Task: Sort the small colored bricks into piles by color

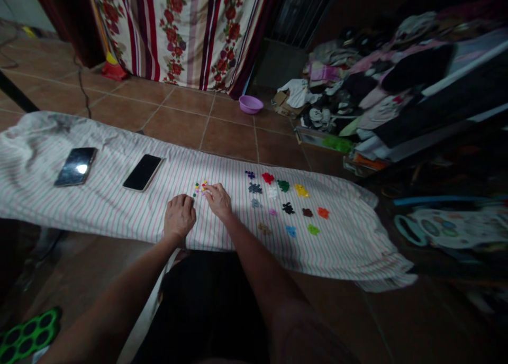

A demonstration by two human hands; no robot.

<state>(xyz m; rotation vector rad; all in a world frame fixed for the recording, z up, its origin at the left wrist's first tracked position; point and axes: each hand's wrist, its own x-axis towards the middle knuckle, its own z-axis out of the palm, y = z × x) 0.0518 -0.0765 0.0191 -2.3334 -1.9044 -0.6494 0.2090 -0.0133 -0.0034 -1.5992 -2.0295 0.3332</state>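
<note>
Striped cloth, left hand resting curled, right hand fingers-down at mixed pieces, both grips unclear

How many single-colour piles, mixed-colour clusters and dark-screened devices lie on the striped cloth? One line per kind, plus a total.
Single-colour piles: 14
Mixed-colour cluster: 1
Dark-screened devices: 2
Total: 17

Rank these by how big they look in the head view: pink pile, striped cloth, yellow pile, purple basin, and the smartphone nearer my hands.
Striped cloth
Smartphone
Purple basin
Yellow pile
Pink pile
</note>
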